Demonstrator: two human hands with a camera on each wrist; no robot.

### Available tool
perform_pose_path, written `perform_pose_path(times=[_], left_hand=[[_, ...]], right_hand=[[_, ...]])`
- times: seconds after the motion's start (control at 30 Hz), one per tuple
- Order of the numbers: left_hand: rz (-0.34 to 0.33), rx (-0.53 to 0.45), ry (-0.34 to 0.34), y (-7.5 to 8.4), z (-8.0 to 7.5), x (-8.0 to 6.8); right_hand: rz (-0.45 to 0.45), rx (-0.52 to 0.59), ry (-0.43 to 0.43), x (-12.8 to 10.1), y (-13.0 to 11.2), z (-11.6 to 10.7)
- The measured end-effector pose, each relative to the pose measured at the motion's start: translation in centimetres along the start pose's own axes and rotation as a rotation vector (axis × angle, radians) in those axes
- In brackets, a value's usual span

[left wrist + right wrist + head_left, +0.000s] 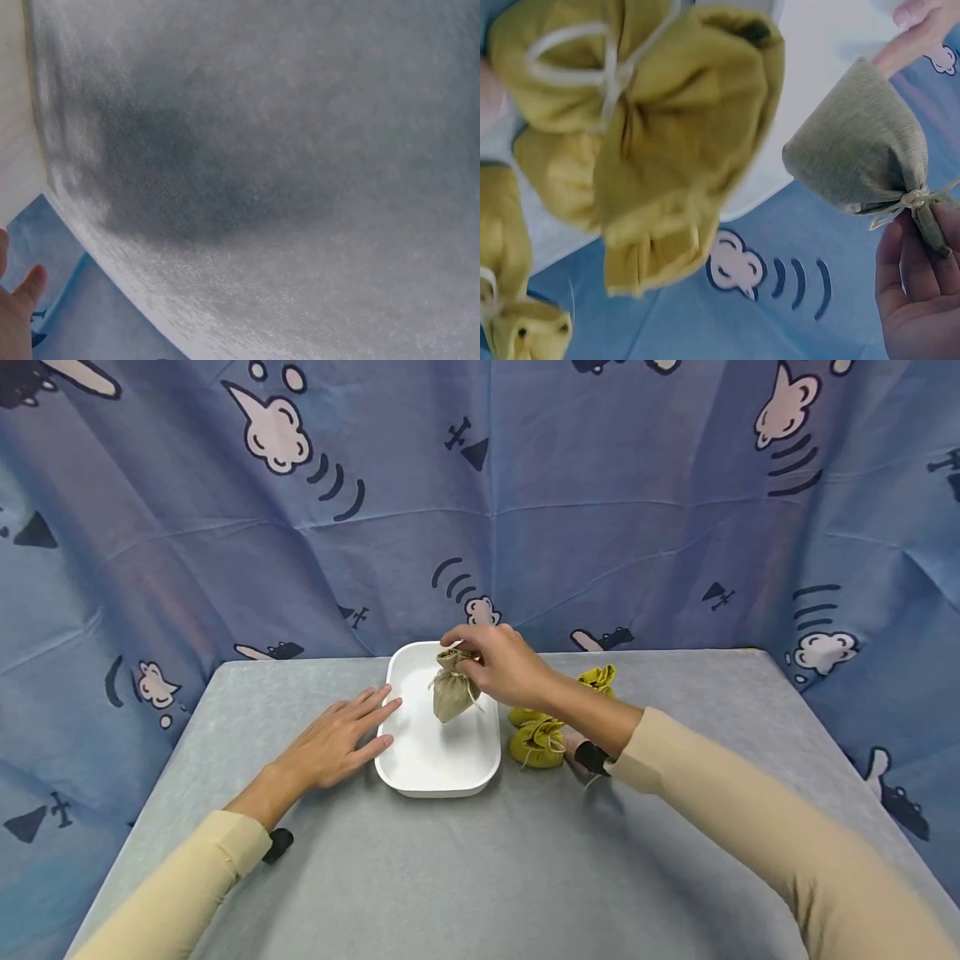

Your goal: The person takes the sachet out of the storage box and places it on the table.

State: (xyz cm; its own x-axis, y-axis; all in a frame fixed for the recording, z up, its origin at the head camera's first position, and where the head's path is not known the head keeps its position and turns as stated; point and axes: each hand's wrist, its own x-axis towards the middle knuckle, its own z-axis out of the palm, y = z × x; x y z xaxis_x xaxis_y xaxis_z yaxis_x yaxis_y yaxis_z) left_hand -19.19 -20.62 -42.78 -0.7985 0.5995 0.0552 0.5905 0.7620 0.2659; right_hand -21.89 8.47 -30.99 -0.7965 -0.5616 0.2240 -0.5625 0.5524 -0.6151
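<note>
Blue cartoon-print cloth [615, 527] fills the upper frame as backdrop; grey felt-like table [465, 860] takes the lower half. White tray [420, 777] sits centre frame, long side running away from the camera.

Right hand [502, 664] pinches the tied neck of an olive-grey pouch [452, 693], which hangs over the far half of the tray. In the head view I cannot tell whether its bottom touches the tray floor or hangs just above it. Right wrist view shows the same pouch [862, 154] with its cord knot right at the fingertips [922, 255].

Left hand [337, 743] lies flat on the table, fingers spread and straight, tips touching the tray's left rim, holding nothing. Left wrist view shows mostly grey surface plus a bit of that hand [19, 315] at lower left.

Progress, as a judgement: nothing else is in the tray, so this looks like the first pouch going in. Yellow pouches [538, 739] lie just right of the tray, partly hidden by the right forearm; at least two, maybe three, are left outside.

Pouch orientation: long axis near vertical, neck up and leaning a little toward upper right of frame, fat end down toward the tray.
</note>
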Motion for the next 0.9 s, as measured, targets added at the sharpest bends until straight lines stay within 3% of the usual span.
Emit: perform_pose_path(times=[0.4,0.57,0.9], left_hand=[[-0.012,-0.005,-0.013,0.0,-0.2,-0.2],[-0.005,-0.002,-0.008,-0.1,-0.2,-0.2],[-0.008,0.0,-0.01,-0.1,-0.1,-0.1]], right_hand=[[-0.061,0.002,0.113,-3.7,-0.2,-3.8],[-0.072,0.008,0.163,-5.6,0.9,-5.1],[-0.055,-0.091,0.269,-9.1,3.5,-8.0]])
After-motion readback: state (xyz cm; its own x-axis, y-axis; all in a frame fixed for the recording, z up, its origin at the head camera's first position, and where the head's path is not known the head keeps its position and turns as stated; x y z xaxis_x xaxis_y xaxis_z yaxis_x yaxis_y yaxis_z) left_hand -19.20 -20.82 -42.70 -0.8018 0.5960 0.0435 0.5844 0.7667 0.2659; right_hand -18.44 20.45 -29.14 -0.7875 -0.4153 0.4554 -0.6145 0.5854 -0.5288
